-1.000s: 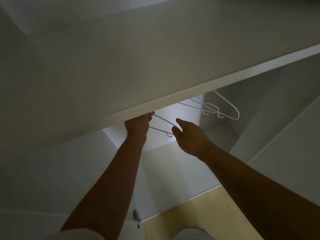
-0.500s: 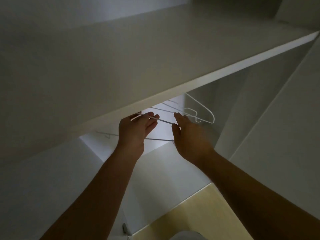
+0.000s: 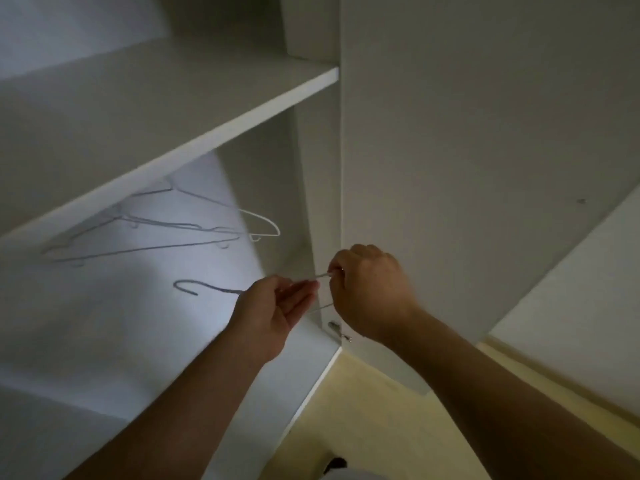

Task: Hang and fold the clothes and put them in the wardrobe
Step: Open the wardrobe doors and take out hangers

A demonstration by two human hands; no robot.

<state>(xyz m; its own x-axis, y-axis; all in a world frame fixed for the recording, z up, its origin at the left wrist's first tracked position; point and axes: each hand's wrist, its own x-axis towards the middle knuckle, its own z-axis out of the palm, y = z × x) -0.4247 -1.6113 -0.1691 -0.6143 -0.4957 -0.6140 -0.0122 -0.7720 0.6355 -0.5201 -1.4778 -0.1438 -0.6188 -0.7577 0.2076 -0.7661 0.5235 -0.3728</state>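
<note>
Right now a white wire hanger [image 3: 225,289] is held in both hands, off the rail and in front of the open wardrobe [image 3: 270,174], level with the compartment below the shelf [image 3: 207,109]. Its hook points left into the lit interior, and its body is mostly hidden behind the hands. The left hand [image 3: 273,313] has it near the neck, thumb and fingers [image 3: 301,296] lightly closed on the wire with the palm turned up. The right hand [image 3: 372,292] is a firm fist, its fingers [image 3: 337,271] curled tight round the wire at the shoulder end. No garment shows anywhere, so this looks like the fetching part of the hanging step, with a hanger taken out to be carried to the clothes. To do it well, I would draw the hook clear of the spare hangers [image 3: 156,230] under the shelf, above and to the left of the held one, since thin wire snags easily on thin wire. The open door [image 3: 485,150] stands just behind the right hand, with its hinge [image 3: 334,327] just below. Turning the hanger flat to the body before stepping back over the yellow floor [image 3: 363,410] should stop it knocking the panel. Thin wire bends under a hard squeeze, so a looser right grip would probably serve. The rail itself is hidden by the shelf.
</note>
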